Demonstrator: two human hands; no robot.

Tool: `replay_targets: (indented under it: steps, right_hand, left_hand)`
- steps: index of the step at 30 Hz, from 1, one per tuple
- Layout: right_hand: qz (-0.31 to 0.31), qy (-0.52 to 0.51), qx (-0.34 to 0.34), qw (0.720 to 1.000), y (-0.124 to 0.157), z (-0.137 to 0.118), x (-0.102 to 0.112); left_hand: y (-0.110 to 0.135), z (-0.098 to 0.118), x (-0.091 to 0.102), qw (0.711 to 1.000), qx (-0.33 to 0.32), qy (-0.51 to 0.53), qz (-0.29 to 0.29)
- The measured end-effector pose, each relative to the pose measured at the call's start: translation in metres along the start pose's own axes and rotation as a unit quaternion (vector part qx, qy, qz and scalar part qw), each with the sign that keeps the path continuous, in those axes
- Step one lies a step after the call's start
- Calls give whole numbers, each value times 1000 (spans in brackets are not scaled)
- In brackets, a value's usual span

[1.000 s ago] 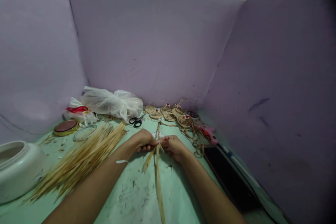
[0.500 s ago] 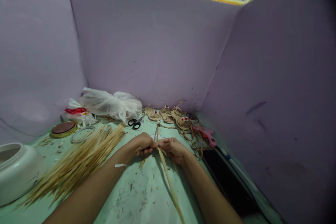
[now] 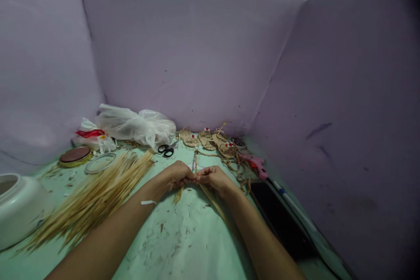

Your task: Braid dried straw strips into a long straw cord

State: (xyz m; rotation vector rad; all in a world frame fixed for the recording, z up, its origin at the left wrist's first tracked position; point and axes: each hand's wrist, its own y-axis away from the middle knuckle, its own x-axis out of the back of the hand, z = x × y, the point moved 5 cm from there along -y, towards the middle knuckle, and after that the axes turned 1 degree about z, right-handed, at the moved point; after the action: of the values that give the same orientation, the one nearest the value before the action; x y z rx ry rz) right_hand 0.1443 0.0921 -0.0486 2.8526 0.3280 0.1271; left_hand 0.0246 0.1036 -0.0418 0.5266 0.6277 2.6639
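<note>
My left hand (image 3: 179, 176) and my right hand (image 3: 215, 178) meet at the middle of the table, both closed in a pinch on a twisted straw cord (image 3: 196, 162). The cord runs away from the fingertips, then bends right toward a tangle of similar cord (image 3: 236, 168). From my right hand a long pale straw strip (image 3: 213, 201) trails toward me, partly behind the right forearm. A short straw end (image 3: 178, 195) hangs below my left hand. The exact pinch point is hidden by the fingers.
Left of my arms lie a straw bundle (image 3: 95, 201), a white pot (image 3: 22, 210), a round tin (image 3: 75, 156) and a ring (image 3: 100, 163). Behind are a plastic bag (image 3: 138, 127), scissors (image 3: 166, 150) and small woven pieces (image 3: 206, 140). A pink glue gun (image 3: 257, 164) and black phone-like slab (image 3: 282, 218) lie right.
The long straw strip has swung right, closer to my right forearm. Both hands stay pinched together on the cord. The view has tilted down slightly.
</note>
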Motion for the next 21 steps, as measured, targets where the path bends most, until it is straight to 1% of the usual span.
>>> replay_targets:
  steps: [4, 11, 13, 17, 21]
  right_hand:
    - [25, 4, -5, 1000, 2, -3, 2]
    - [37, 38, -13, 999, 4, -5, 1]
    - [44, 66, -5, 997, 3, -4, 3]
    - [88, 155, 7, 984, 1, -6, 15]
    - [94, 195, 2, 976, 2, -9, 17]
  left_hand:
    - [0, 0, -2, 1000, -8, 16, 2]
    - [6, 8, -1, 997, -53, 12, 45]
    - [5, 8, -2, 997, -53, 5, 58]
    - [2, 6, -5, 997, -46, -4, 61]
    - [1, 5, -8, 997, -31, -14, 71]
